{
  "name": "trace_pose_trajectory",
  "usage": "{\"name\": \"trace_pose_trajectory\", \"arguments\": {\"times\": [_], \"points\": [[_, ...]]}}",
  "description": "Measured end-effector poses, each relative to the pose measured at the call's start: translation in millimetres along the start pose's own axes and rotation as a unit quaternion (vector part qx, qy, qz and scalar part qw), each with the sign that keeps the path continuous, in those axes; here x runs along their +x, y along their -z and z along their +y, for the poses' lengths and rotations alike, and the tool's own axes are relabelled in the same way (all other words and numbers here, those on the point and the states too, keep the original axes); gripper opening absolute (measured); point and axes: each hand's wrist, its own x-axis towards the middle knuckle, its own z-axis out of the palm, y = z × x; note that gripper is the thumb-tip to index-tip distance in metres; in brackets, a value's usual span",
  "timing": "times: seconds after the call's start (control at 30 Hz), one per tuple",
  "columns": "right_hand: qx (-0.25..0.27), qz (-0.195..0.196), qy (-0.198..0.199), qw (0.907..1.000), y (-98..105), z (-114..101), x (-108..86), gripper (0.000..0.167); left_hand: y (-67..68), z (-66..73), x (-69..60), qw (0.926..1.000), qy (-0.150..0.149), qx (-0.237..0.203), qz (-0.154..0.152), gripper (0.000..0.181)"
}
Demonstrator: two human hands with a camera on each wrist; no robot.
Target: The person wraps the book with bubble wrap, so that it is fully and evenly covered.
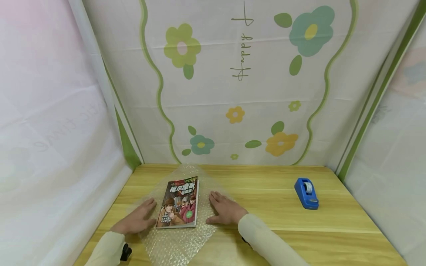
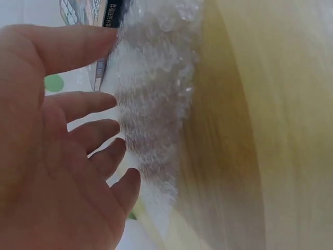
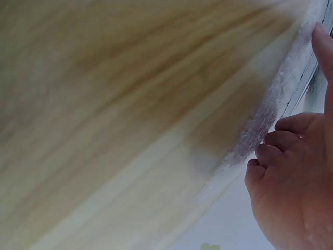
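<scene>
Pale sleeves [image 1: 108, 249] nearest, reaching in from both sides. Left hand [image 1: 134, 218] and right hand [image 1: 227, 210] lie over the bubble wrap [image 1: 179, 244], thumbs spread from fingers, pinching nothing. Book [image 1: 179, 203] sits face up on the wrap, between my hands; long axis runs away from me, top leaning slightly right. Left is nearer, thumb just beside the book's near corner. Worktop [image 1: 332, 244] beneath; blue tape dispenser [image 1: 303, 195] well apart, to the right.
</scene>
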Motion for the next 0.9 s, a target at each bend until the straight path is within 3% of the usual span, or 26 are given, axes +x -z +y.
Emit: {"name": "trace_pose_trajectory", "arguments": {"times": [0.37, 0.9], "points": [[-0.013, -0.003, 0.003, 0.9999, -2, 4, 0.5, 0.104, -3.0, -1.0, 0.5, 0.9999, -0.011, 0.007, -0.003, 0.078], [-0.010, -0.001, 0.009, 0.9999, -2, 17, -13.0, 0.104, -10.1, 19.3, 4.8, 0.9998, -0.014, 0.000, -0.015, 0.075]]}}
